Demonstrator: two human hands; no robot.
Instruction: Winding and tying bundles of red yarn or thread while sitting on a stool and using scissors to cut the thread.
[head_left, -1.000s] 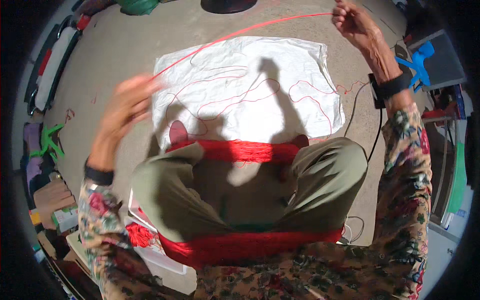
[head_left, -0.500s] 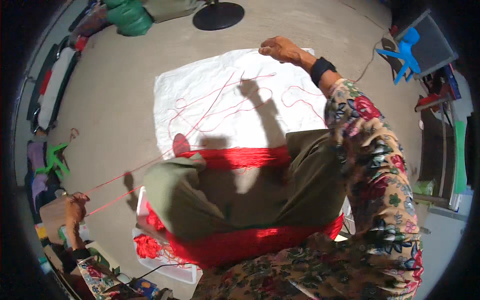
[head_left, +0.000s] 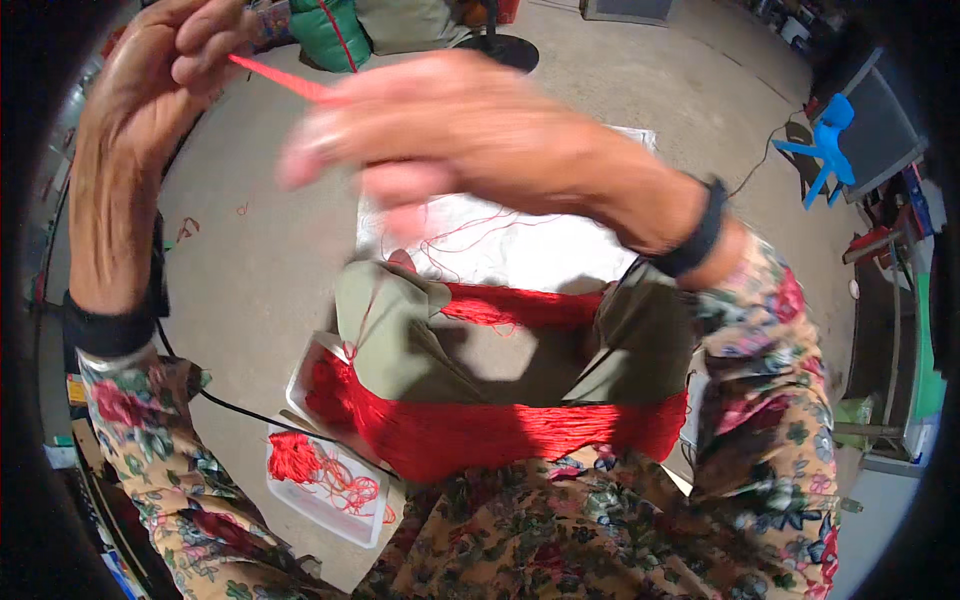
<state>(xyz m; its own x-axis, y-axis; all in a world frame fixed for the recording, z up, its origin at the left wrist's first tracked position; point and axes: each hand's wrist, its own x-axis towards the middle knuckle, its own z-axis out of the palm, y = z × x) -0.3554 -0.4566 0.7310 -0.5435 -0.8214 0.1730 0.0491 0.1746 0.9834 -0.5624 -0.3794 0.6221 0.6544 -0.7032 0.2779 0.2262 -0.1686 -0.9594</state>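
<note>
My left hand is raised at the upper left, its curled fingertips shut on a strand of red yarn. The strand runs straight across to my right hand, which reaches over in front of me and is smeared by motion. It meets that hand at the thumb side, where the fingers seem bent around it. A thick hank of red yarn lies over my lap, and another red stretch spans between my lower legs. Beyond it, loose red strands lie on a white cloth, partly hidden by my right arm.
By my left leg stand a white bin and a white tray with tangled red yarn. A black cable crosses beside them. Farther off are a green bag, a black round base and a blue stool.
My left hand has swung up from low at the left to the upper left. My right hand has come leftward from over the cloth to near it. The view has shifted slightly.
</note>
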